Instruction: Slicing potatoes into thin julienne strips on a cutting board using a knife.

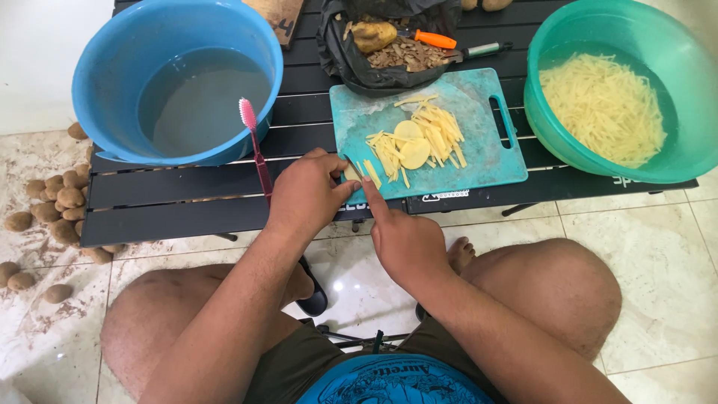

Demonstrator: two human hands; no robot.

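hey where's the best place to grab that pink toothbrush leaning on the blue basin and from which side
Probably the lower handle of the pink toothbrush, taken from the near side of the table. The brush leans with its bristle head up against the rim of the blue basin, so the slim handle over the dark slatted table is free. The left hand is beside it.

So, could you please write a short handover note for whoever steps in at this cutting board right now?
Left hand pins a potato piece at the near left corner of the teal cutting board.
Right hand lies beside it, forefinger on the board; any knife is hidden.
Done: cut strips and two slices on the board, many strips in the green basin.
Left: unpeeled potatoes on the floor.
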